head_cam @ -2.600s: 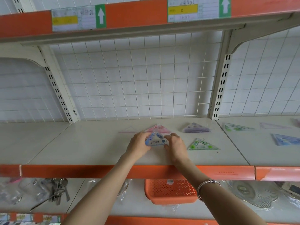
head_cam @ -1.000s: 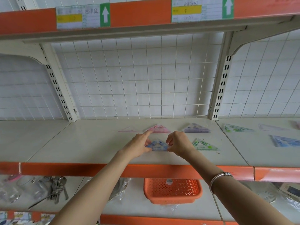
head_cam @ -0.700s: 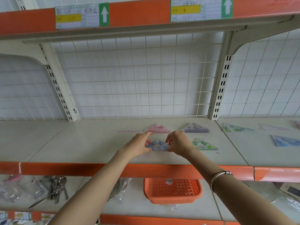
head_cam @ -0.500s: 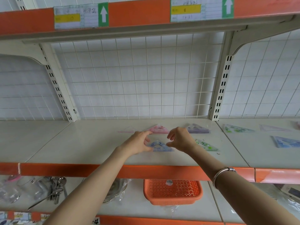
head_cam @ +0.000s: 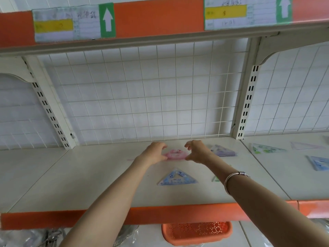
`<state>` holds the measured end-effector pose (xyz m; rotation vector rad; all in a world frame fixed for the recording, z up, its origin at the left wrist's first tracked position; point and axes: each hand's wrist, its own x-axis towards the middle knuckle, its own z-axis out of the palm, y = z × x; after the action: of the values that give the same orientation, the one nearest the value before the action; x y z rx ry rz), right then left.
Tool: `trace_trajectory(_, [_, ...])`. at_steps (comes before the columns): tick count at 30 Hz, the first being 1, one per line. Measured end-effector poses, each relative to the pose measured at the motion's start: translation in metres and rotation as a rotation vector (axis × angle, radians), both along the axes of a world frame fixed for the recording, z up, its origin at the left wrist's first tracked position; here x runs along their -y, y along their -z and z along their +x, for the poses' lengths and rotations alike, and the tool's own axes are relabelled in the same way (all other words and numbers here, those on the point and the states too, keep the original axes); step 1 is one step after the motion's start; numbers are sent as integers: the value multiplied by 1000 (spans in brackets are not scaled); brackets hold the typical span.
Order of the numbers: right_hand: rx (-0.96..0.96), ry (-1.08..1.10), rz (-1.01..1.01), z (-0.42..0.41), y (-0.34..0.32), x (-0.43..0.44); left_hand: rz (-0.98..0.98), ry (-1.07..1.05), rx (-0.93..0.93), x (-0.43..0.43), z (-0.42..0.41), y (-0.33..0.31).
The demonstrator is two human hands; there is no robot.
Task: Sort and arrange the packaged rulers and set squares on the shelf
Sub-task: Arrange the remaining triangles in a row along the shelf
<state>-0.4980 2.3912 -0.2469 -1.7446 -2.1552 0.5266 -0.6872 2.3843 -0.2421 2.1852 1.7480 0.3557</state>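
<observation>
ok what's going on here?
A person is arranging packaged set squares on a white shelf. The left hand and right hand sit at either end of the pink set square near the back, fingers arched over it. Whether they grip it yet is unclear. The blue set square lies flat nearer the front, untouched. A purple pack lies just right of the right hand.

on the shelf (head_cam: 89, 175), the near set square (head_cam: 177, 178) lies before the far set square (head_cam: 175, 155).
</observation>
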Motion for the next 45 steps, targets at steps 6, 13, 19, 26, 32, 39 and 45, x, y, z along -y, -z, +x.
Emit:
trace_trajectory(6, [-132, 170, -69, -12, 4, -17, -141, 26, 25, -23, 8, 4])
trace_trajectory(13, [-119, 282, -176, -27, 1, -31, -166, -2, -80, -40, 14, 3])
trace_trajectory(19, [-206, 291, -266, -29, 2, -25, -289, -25, -8, -46, 8, 8])
trace_trajectory(26, [-370, 150, -105, -27, 13, -6, -206, -21, 44, -36, 8, 13])
trace_trajectory(32, [-283, -12, 139, -29, 20, -3, 18, 3, 132, -23, 10, 18])
trace_trajectory(39, [-214, -82, 158, -36, 32, -3, 144, -20, 130, -12, 17, 28])
trace_trajectory(45, [-262, -18, 184, -35, 30, -2, 266, -45, -84, -5, 21, 31])
